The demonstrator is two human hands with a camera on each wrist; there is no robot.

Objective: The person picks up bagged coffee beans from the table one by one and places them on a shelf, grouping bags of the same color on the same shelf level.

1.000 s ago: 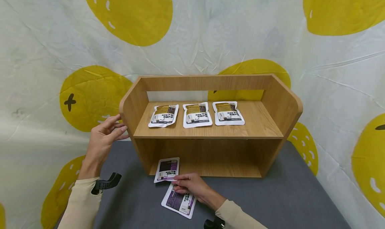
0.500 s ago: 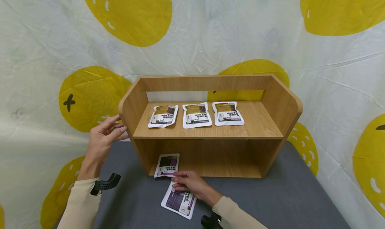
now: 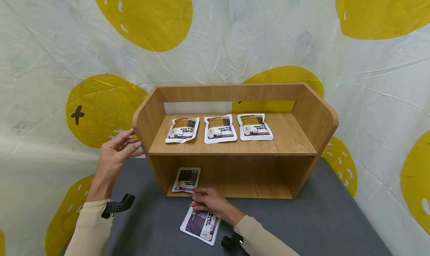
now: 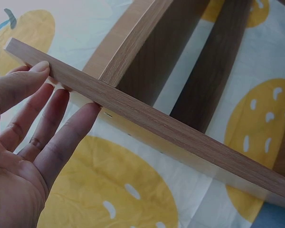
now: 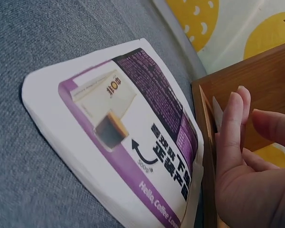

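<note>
My left hand (image 3: 115,155) rests its fingertips against the outer side of a small two-tier wooden shelf (image 3: 231,153). In the left wrist view, the thumb lies on the panel's front edge and the extended fingers (image 4: 69,130) touch its outer face. A purple-and-white coffee pouch (image 3: 186,179) lies on the lower tier at the left. The fingertips of my right hand (image 3: 215,203) touch its near edge; the right wrist view shows the fingers mostly straight, thumb apart. Below that hand, a second purple-and-white coffee pouch (image 3: 201,225) lies on the grey table, partly covered by the hand.
Three brown-and-white coffee pouches lie in a row on the upper tier: left (image 3: 182,130), middle (image 3: 220,129) and right (image 3: 255,127). A white cloth with yellow prints (image 3: 215,36) hangs behind. The grey table (image 3: 322,218) extends to the right.
The right hand has slid the purple pouch away from me, from overhanging the lower tier's front edge onto that tier. The left hand and the other pouches have stayed in place.
</note>
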